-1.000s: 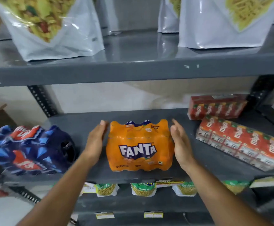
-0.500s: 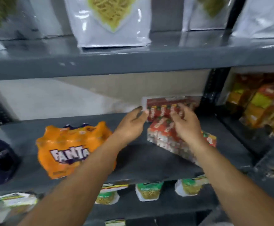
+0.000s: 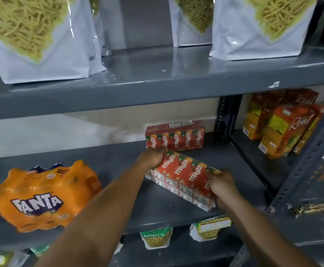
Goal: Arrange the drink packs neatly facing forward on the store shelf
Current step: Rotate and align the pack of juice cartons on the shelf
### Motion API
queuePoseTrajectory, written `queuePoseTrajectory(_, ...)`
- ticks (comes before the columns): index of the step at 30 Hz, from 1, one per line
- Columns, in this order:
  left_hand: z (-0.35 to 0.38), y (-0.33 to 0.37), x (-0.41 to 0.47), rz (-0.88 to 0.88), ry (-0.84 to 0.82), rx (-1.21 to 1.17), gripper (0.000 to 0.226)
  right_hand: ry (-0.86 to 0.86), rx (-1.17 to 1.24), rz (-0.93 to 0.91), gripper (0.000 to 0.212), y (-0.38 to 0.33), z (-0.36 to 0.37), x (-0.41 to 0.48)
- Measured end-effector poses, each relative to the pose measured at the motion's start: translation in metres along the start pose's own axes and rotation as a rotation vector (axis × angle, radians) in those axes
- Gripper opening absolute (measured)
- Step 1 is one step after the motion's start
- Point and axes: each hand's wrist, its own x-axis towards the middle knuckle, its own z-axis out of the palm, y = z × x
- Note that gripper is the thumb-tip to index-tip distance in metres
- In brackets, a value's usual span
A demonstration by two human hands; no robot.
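A red Maaza carton pack lies slanted on the grey middle shelf. My left hand grips its far left end and my right hand grips its near right end. Behind it a second red Maaza pack stands upright at the back, labels facing forward. An orange Fanta bottle pack sits at the left near the shelf's front edge, logo facing forward.
White snack pouches stand on the shelf above. Orange Real juice cartons fill the neighbouring bay past a perforated upright post. Small green snack packets hang below the shelf edge.
My hands left the Fanta pack and moved right to the slanted Maaza pack, now gripping both its ends. My view shifted right, so the blue pack is out of view.
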Motion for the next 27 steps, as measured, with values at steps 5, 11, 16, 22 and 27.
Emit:
queuePoseTrajectory(5, 0.006, -0.003, 0.015, -0.011, 0.014, -0.107, 0.034, 0.091, 0.044, 0.028, 0.037, -0.004, 0.014, 0.002)
queuePoseTrajectory(11, 0.004, -0.011, 0.006, -0.065, 0.143, -0.311, 0.051, 0.104, -0.053, -0.146, 0.060, 0.000, 0.023, -0.001)
queuePoseTrajectory(16, 0.009, -0.036, -0.002, 0.032, 0.314, -0.717, 0.050, 0.134, -0.171, -0.576, 0.066, 0.009, 0.026, -0.018)
queuePoseTrajectory(22, 0.026, -0.073, -0.015, 0.123, 0.406, -0.908, 0.048, 0.037, -0.182, -0.884, 0.064, 0.040, 0.024, -0.028)
queuePoseTrajectory(27, 0.026, -0.080, -0.024, 0.066, 0.412, -0.983, 0.032, -0.005, -0.162, -1.061, 0.043, 0.060, 0.022, -0.026)
